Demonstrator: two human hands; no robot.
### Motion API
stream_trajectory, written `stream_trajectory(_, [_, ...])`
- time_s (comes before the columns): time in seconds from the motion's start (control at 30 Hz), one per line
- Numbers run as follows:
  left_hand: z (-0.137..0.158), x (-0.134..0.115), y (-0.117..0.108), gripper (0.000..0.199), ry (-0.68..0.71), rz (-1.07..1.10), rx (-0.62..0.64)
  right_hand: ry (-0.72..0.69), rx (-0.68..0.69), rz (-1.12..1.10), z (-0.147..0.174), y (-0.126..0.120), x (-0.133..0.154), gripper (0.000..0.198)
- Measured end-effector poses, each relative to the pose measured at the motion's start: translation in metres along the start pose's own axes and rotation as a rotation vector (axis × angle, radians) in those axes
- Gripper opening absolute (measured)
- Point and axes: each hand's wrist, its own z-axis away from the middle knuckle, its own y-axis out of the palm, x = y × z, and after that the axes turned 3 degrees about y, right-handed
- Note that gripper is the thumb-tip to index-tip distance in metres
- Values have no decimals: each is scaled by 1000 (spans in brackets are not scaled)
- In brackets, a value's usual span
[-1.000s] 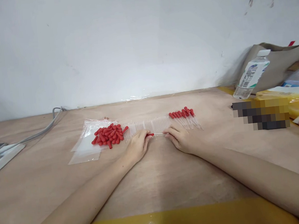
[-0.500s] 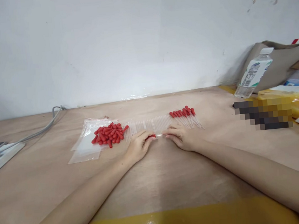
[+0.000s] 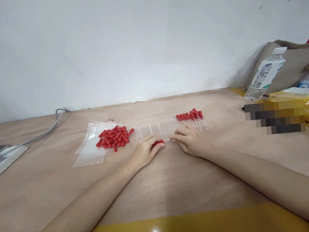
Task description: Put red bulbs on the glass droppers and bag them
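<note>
My left hand [image 3: 146, 150] is closed around a red rubber dropper bulb [image 3: 158, 143]. A clear glass dropper tube [image 3: 167, 140] runs from the bulb's mouth to my right hand [image 3: 188, 140], whose fingers pinch its other end. Whether the tube sits inside the bulb is too small to tell. Behind my hands lies a row of clear tubes [image 3: 148, 128]. To its right, several droppers with red bulbs [image 3: 188, 116] lie side by side. Left of the row, a pile of loose red bulbs [image 3: 114, 137] rests partly on a clear plastic bag [image 3: 88, 151].
At the right, a water bottle [image 3: 266, 74] leans by a grey-brown bag [image 3: 291, 59], near a yellow package [image 3: 284, 98] and a blurred-out dark object [image 3: 277, 118]. A grey cable [image 3: 50, 129] reaches a white power strip [image 3: 8, 161] at left. A wall stands behind.
The red bulb shows more in my left fingers, and my left thumb lies straighter along it. My right hand stays at the tube. The whole view has shifted slightly.
</note>
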Motion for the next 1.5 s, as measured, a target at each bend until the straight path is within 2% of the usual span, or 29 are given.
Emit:
stream_trajectory(0.13, [0,3,-2,19,-28,15,-14,85,10,-120,-1,-1,-1,21])
stream_trajectory(0.23, [0,4,-3,19,-67,19,-13,65,-6,-170,0,4,-5,22])
stream_trajectory(0.37, [0,3,-4,16,-37,49,-20,6,-41,-165,1,8,-5,25])
stream_trajectory(0.7, [2,1,-3,16,0,67,18,-28,-24,-180,-3,9,2,27])
stream_trajectory(0.9, [1,2,-3,16,57,56,30,39,59,-199,-5,8,8,26])
stream_trajectory(1.17, [2,7,-4,15,157,33,11,255,208,-348,-10,-3,17,22])
stream_trajectory(1.37, [0,8,-4,15,103,19,-10,296,307,-406,-18,-9,21,26])
stream_trajectory(1.43, [-1,8,-4,15,83,-11,-32,318,392,-389,-21,-18,22,25])
stream_trajectory(1.5, [-1,8,-4,24,46,-51,-69,406,492,-401,-25,-29,19,25])
